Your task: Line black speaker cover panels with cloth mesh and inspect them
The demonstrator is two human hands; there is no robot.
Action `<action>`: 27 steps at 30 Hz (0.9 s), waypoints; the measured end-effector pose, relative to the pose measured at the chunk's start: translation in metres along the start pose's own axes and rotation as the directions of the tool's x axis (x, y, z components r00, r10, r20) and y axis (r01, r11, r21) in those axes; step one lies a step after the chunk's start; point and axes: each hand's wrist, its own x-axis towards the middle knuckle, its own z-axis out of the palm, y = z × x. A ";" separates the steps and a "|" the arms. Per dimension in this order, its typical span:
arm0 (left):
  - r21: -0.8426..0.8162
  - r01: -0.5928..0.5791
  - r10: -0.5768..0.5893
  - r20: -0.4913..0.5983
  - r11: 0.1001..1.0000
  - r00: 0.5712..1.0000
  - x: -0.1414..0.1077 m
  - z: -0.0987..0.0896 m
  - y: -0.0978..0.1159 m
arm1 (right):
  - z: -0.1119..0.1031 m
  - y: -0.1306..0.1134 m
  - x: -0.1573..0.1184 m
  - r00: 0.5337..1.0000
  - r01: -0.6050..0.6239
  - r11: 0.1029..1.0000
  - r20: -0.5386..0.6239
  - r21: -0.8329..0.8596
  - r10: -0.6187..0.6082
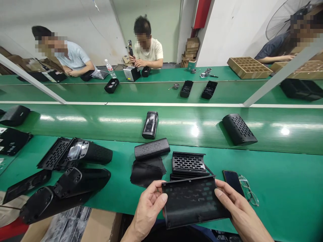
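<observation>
the left hand (147, 210) and right hand (242, 210) hold a black perforated plastic speaker shell (191, 201) by its short edges in a wide grip, over the green tabletop (277, 174) (a phone (233, 181) and glasses (248, 191) lie just beside it).

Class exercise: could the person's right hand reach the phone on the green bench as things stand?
Probably yes: the phone lies just beyond the right hand, nothing between them, but that hand holds the black panel and would likely need to release it first.

Nothing legible can be read in view.
</observation>
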 end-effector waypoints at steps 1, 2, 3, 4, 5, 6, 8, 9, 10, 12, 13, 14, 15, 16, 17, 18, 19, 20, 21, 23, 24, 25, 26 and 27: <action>-0.011 0.007 -0.007 0.003 1.000 1.000 0.000 0.001 0.000 | -0.001 0.001 0.001 1.000 -0.009 1.000 0.007 0.021 0.009; -0.024 0.016 -0.016 0.007 1.000 1.000 0.001 0.001 0.000 | -0.002 0.002 0.002 1.000 -0.018 0.999 0.021 0.042 0.017; -0.038 0.025 -0.025 0.010 0.999 1.000 0.001 0.002 0.000 | -0.002 0.002 0.002 0.999 -0.025 0.998 0.036 0.063 0.023; -0.053 0.035 -0.035 0.016 0.998 0.999 0.002 0.003 0.000 | -0.002 0.001 0.002 0.998 -0.035 0.996 0.051 0.082 0.031; -0.069 0.045 -0.043 0.025 0.997 0.999 0.002 0.003 0.000 | -0.001 -0.001 0.001 0.997 -0.047 0.994 0.060 0.097 0.041; -0.085 0.052 -0.050 0.032 0.995 0.998 0.003 0.004 0.000 | 0.000 -0.003 0.000 0.997 -0.059 0.993 0.062 0.103 0.052; -0.107 0.058 -0.054 0.043 0.993 0.998 0.005 0.004 0.000 | 0.002 -0.008 -0.002 0.995 -0.090 0.992 0.061 0.092 0.085; -0.115 0.059 -0.054 0.049 0.992 0.997 0.005 0.004 0.000 | 0.003 -0.010 -0.002 0.993 -0.105 0.991 0.057 0.082 0.100; -0.119 0.059 -0.053 0.054 0.991 0.997 0.006 0.004 0.000 | 0.004 -0.012 -0.003 0.992 -0.114 0.991 0.053 0.073 0.111; -0.121 0.061 -0.053 0.063 0.991 0.997 0.006 0.004 0.000 | 0.004 -0.013 -0.003 0.992 -0.124 0.990 0.045 0.070 0.121; -0.122 0.062 -0.054 0.070 0.991 0.996 0.006 0.004 0.000 | 0.004 -0.013 -0.002 0.992 -0.125 0.989 0.044 0.075 0.122; -0.125 0.062 -0.053 0.075 0.990 0.996 0.006 0.004 0.000 | 0.004 -0.012 -0.002 0.991 -0.127 0.989 0.045 0.082 0.124; -0.128 0.062 -0.052 0.079 0.990 0.996 0.006 0.004 0.000 | 0.004 -0.011 -0.001 0.991 -0.130 0.987 0.050 0.090 0.126; -0.130 0.062 -0.051 0.085 0.990 0.995 0.006 0.004 0.000 | 0.003 -0.010 0.000 0.990 -0.136 0.986 0.055 0.101 0.131; -0.134 0.063 -0.051 0.090 0.989 0.995 0.006 0.004 0.000 | 0.003 -0.010 0.000 0.989 -0.140 0.984 0.061 0.111 0.133; -0.136 0.064 -0.051 0.095 0.989 0.994 0.006 0.004 0.001 | 0.003 -0.010 0.001 0.989 -0.142 0.983 0.068 0.117 0.135; -0.137 0.062 -0.049 0.098 0.989 0.994 0.006 0.004 0.001 | 0.003 -0.011 0.001 0.988 -0.144 0.983 0.075 0.118 0.135; -0.137 0.058 -0.045 0.100 0.989 0.994 0.006 0.003 0.000 | 0.003 -0.012 0.001 0.987 -0.145 0.983 0.080 0.115 0.136; -0.136 0.054 -0.040 0.099 0.989 0.994 0.007 0.003 0.000 | 0.003 -0.013 0.001 0.986 -0.148 0.983 0.087 0.110 0.139; -0.139 0.044 -0.030 0.100 0.989 0.995 0.007 0.002 -0.001 | 0.003 -0.016 0.001 0.985 -0.156 0.982 0.095 0.108 0.146; -0.139 0.041 -0.027 0.102 0.989 0.994 0.007 0.002 -0.002 | 0.002 -0.017 0.000 0.984 -0.159 0.981 0.103 0.115 0.147; -0.138 0.042 -0.027 0.104 0.990 0.994 0.007 0.001 -0.003 | 0.002 -0.017 0.000 0.983 -0.157 0.979 0.111 0.127 0.144; -0.137 0.042 -0.028 0.106 0.990 0.994 0.007 0.001 -0.004 | 0.001 -0.017 0.000 0.983 -0.155 0.978 0.121 0.139 0.139; -0.134 0.042 -0.028 0.104 0.990 0.994 0.007 0.000 -0.004 | 0.000 -0.017 0.000 0.982 -0.156 0.976 0.131 0.150 0.136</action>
